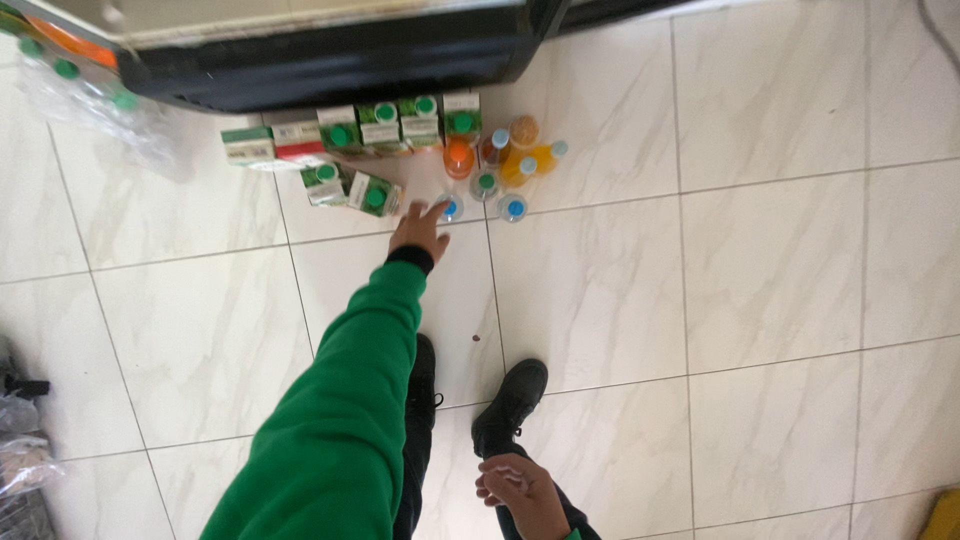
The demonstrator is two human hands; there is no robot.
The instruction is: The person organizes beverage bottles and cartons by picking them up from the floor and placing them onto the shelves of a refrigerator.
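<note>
My left hand (419, 229), at the end of a green sleeve, stretches down toward the floor and its fingers touch a small clear bottle with a blue cap (450, 208). I cannot tell whether it grips the bottle. Beside that bottle stand several more bottles (497, 170), some orange, some clear. A row of green and white cartons (400, 124) stands behind them, and two cartons (350, 187) lie just left of my hand. My right hand (520, 492) hangs low near my leg, fingers loosely curled, holding nothing.
A dark cabinet or fridge base (330, 60) runs along the top. A plastic-wrapped pack of green-capped bottles (90, 95) lies at top left. My black shoes (510, 400) stand on the white marble tiles (760, 300). Clutter (20, 440) sits at the left edge.
</note>
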